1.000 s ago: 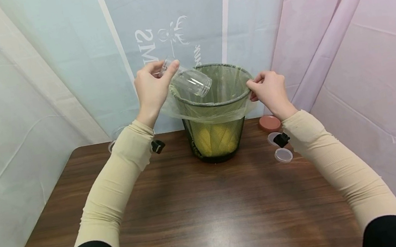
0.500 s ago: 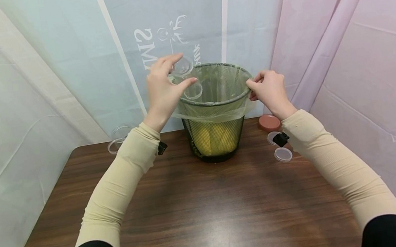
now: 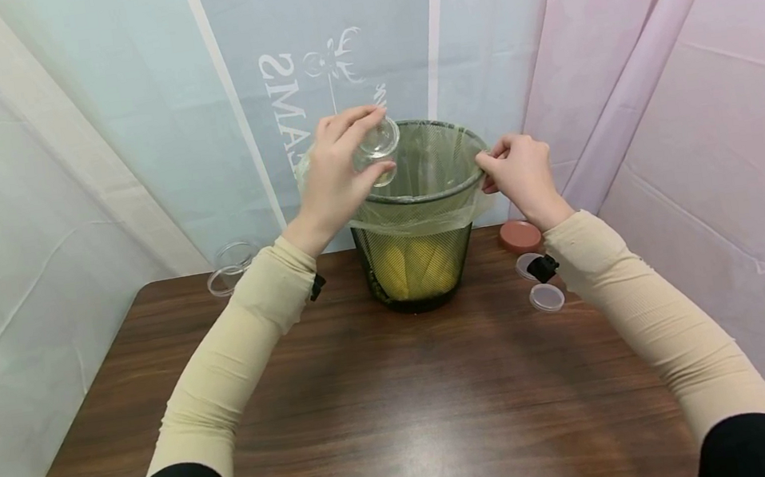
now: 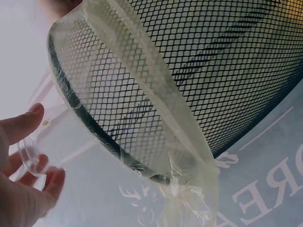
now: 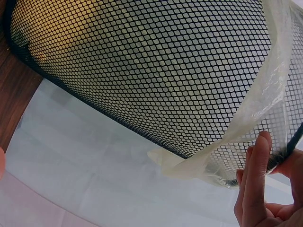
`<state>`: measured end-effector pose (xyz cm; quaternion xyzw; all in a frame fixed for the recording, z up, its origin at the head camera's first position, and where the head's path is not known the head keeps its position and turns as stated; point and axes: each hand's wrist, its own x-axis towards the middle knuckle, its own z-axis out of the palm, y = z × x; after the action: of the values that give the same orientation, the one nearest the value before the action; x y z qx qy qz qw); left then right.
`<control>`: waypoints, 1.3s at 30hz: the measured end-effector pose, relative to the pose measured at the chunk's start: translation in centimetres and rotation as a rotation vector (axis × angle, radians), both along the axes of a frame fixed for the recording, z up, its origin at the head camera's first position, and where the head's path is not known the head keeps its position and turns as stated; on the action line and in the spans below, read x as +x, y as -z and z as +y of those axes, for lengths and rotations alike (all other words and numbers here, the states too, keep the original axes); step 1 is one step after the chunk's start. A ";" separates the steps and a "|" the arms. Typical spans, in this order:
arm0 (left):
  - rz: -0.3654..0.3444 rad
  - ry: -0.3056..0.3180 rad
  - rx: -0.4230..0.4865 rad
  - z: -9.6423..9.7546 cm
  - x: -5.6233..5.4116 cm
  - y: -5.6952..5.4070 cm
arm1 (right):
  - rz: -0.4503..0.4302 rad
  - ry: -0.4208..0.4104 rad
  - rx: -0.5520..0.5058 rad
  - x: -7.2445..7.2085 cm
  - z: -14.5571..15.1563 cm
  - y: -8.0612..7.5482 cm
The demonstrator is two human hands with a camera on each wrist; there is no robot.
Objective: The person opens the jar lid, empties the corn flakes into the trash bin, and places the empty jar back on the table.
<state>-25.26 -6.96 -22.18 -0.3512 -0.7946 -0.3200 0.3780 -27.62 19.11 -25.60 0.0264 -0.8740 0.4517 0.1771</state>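
Observation:
A black wire mesh wastebasket (image 3: 400,264) stands at the back of the table, lined with a thin translucent yellowish bag (image 3: 417,222) folded over its rim. Yellow contents show through the mesh low down. Above the basket's left rim, my left hand (image 3: 337,172) holds a clear plastic jar (image 3: 380,140) between thumb and fingers, a round end facing the camera. In the left wrist view, the jar (image 4: 31,153) is partly cut off at the edge. My right hand (image 3: 519,172) pinches the rim and liner on the right side; the thumb sits across the rim from the fingers (image 5: 258,170).
To the basket's right lie a reddish-brown lid (image 3: 520,236) and two clear lids (image 3: 547,298), one partly behind the wrist camera. Clear round pieces (image 3: 233,258) rest at the back left, partly behind the left sleeve. Cloth curtains (image 3: 154,99) close in the table.
My left hand has moved right, further over the basket. The jar has turned from lying sideways toward the opening to showing a round end. My right hand has stayed at the rim.

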 end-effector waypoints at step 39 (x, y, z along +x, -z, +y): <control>-0.334 -0.112 0.374 -1.3 0.7 -1.8 | -0.006 0.014 0.016 0.0 0.6 0.2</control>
<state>-24.57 -8.23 -20.35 -0.1730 -0.7913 -0.4935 0.3169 -27.60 19.70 -25.84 0.0203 -0.8784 0.4433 0.1776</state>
